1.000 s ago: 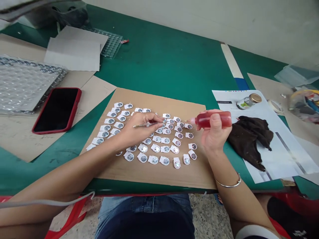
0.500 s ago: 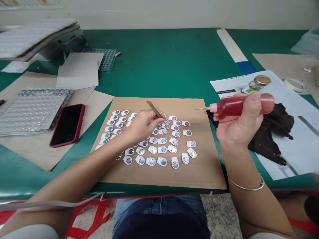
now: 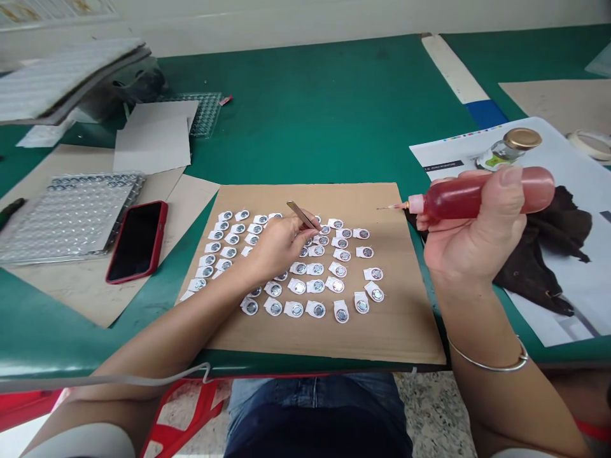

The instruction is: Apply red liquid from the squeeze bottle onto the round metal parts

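My left hand (image 3: 282, 245) is closed around a pair of metal tweezers (image 3: 301, 215), low over the rows of small parts on the cardboard sheet (image 3: 315, 337). The tips of the tweezers are hidden by my fingers. Each part, such as this white tab with a round silver disc (image 3: 316, 309), lies flat; several rows are spread out. My right hand (image 3: 477, 242) is wrapped around a squeeze bottle of red liquid (image 3: 458, 198), held sideways above the sheet's right edge. Its thin needle tip (image 3: 389, 207) points left, apart from the parts.
A red-cased phone (image 3: 137, 242) and bubble wrap (image 3: 81, 216) lie at left. On the right are a glass jar with a gold lid (image 3: 513, 145), a dark cloth (image 3: 537, 273) and a printed sheet (image 3: 592, 254). A grey cable (image 3: 143, 380) crosses the front edge.
The whole view has shifted and tilted slightly. Both hands keep their holds on the tweezers and the bottle; the bottle appears a little farther right.
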Tool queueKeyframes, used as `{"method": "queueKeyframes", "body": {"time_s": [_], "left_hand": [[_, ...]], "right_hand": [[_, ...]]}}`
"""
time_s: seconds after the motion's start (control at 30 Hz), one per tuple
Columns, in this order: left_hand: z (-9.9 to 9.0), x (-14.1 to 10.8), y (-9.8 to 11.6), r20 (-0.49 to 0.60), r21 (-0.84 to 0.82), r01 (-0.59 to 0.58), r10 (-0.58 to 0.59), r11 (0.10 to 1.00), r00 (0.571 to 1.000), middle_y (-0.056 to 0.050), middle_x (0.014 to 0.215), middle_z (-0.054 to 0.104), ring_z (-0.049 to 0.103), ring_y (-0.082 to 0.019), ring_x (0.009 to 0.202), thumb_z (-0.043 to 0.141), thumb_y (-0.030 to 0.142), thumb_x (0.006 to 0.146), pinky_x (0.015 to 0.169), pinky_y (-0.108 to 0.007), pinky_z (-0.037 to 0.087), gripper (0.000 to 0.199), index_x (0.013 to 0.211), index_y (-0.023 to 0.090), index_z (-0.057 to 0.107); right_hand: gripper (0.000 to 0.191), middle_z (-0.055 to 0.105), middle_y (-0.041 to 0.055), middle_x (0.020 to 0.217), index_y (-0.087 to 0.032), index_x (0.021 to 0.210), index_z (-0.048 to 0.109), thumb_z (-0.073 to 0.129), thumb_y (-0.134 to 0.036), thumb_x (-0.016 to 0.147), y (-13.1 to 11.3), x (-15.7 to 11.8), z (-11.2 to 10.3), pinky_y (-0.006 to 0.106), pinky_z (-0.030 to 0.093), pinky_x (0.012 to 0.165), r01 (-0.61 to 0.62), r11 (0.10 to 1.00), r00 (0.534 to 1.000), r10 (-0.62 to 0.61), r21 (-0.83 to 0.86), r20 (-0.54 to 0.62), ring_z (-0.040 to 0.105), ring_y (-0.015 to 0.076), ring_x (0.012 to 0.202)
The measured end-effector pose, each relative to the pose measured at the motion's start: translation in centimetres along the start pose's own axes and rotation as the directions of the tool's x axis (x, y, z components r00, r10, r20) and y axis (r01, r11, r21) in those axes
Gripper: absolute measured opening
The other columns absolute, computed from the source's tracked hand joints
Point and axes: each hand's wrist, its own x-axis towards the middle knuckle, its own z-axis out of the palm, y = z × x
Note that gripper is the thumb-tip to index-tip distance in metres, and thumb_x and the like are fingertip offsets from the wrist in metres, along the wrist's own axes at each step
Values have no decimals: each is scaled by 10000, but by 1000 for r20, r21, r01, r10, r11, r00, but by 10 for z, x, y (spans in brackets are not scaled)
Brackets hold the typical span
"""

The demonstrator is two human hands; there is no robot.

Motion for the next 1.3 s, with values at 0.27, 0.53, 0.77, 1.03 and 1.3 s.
{"method": "queueKeyframes", "body": {"time_s": [0.27, 0.53, 0.77, 1.03, 1.3], "left_hand": [[2, -1, 0, 31, -6, 7, -7, 1000, 999, -28, 902, 657, 611, -131, 795, 480, 188, 860, 719, -257, 477, 153, 903, 176, 627], [6, -2, -7, 23, -2, -44, 44, 999, 999, -37, 952, 646, 610, -138, 824, 455, 199, 874, 716, -266, 474, 164, 905, 178, 615], [9, -1, -11, 43, 68, -82, 79, 994, 996, -38, 918, 650, 604, -137, 749, 441, 205, 876, 681, -276, 465, 172, 867, 177, 610], [14, -1, -12, 13, -4, -75, 75, 997, 997, -51, 898, 650, 607, -138, 748, 459, 190, 857, 688, -279, 468, 170, 876, 166, 626], [-17, -14, 19, -107, -187, -56, 37, 981, 994, -26, 888, 676, 626, -122, 790, 552, 199, 820, 696, -231, 502, 125, 811, 165, 672]], "right_hand": [[323, 528, 3, 565, -158, 741, 555, 439, -448, 823, 2, 0, -1, 303, 438, 394, 4, 1000, 1000, -4, 23, -15, 552, 146, 437], [316, 525, -2, 544, -172, 751, 551, 424, -450, 833, 3, 0, 0, 286, 407, 362, 21, 1000, 1000, -21, 10, -10, 567, 164, 445], [324, 520, 2, 550, -180, 743, 534, 404, -462, 837, 3, -1, 2, 300, 422, 388, -5, 1000, 1000, 4, -25, -10, 569, 170, 458], [322, 524, 5, 535, -166, 741, 533, 464, -475, 799, 12, 2, 0, 253, 367, 354, -22, 1000, 1000, 22, -5, -8, 573, 169, 443], [336, 508, -12, 532, -177, 788, 505, 442, -508, 789, 15, 5, -5, 255, 359, 364, -23, 999, 1000, 23, 45, -1, 581, 166, 458]]}}
